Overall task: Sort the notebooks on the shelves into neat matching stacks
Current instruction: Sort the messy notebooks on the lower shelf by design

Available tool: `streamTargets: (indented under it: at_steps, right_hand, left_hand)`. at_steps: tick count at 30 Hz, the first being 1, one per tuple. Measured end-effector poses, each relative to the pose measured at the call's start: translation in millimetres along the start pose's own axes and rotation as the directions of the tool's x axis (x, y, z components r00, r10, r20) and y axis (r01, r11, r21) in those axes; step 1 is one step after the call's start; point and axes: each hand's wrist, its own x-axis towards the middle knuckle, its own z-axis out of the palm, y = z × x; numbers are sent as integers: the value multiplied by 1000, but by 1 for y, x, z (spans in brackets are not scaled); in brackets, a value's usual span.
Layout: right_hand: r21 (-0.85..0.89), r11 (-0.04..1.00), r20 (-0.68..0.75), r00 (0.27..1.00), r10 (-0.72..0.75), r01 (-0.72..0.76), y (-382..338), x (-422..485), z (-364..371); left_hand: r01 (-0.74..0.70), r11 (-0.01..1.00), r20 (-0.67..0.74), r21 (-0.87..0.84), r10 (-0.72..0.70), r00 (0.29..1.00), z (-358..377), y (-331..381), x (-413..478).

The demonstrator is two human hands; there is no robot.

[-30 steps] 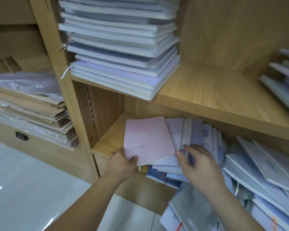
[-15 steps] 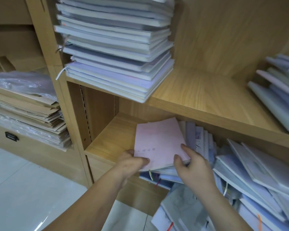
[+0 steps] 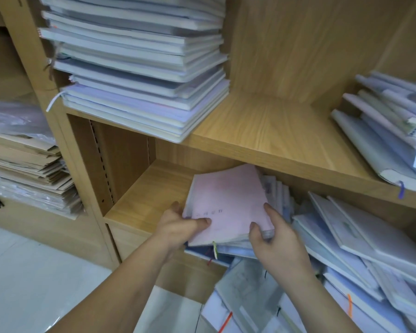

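The left hand (image 3: 178, 228) grips the near left corner of the pink notebook (image 3: 228, 198), with the thumb across the cover and the fingers curled beneath, out of sight. The right hand (image 3: 280, 246) pinches the near right corner between thumb and fingers (image 3: 271, 213). The notebook lies tilted on a few others on the lower shelf (image 3: 149, 195), overhanging its near edge. Bare wood lies to its left; a slumped heap of notebooks (image 3: 360, 239) crowds its right.
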Motion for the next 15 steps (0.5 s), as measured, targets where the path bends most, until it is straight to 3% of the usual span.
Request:
streamTargets:
  at_steps: [4,11,15]
  right_hand:
    - [-125,992,-75,997,-9,0,1,8,-6]
    - [30,998,-297,953,59,-53,7,5,-19]
    - [189,979,-164,980,113,-81,23,10,-23]
  left_hand:
    - [16,998,120,-55,-10,993,5,-8,-6]
    - [-55,998,200,-38,61,978,7,-5,-19]
    - [-112,989,189,92,93,977,8,-4,-22]
